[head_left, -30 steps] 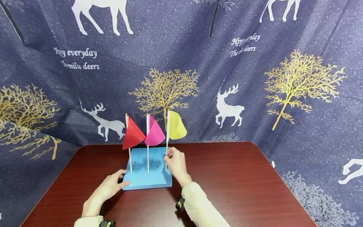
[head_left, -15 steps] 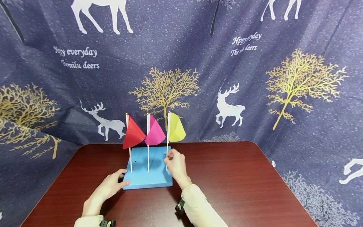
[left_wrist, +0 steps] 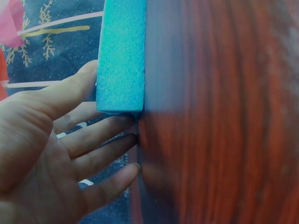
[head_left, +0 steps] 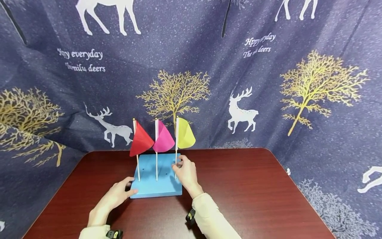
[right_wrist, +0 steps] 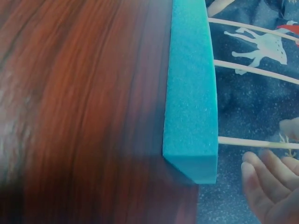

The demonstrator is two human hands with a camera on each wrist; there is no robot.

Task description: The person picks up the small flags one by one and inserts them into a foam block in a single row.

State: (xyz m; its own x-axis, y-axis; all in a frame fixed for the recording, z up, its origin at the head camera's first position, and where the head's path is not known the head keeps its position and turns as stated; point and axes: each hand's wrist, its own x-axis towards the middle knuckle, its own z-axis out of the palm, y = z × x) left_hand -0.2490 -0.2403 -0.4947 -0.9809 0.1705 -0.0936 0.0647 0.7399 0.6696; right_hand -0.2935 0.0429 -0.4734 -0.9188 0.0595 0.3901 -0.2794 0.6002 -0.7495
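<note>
Currently my right hand (head_left: 185, 172) sits at the stick of the yellow flag (head_left: 184, 134), fingers loosely parted beside it rather than pinched on it; that flag stands in the blue foam block (head_left: 155, 184) at 3 o'clock of the pink flag (head_left: 164, 139) and red flag (head_left: 140, 141). My left hand (head_left: 114, 196) lies flat, fingers straight, steadying the block's corner at 7 o'clock. Judgement: seating step done; next, both hands withdraw without tilting sticks.
</note>
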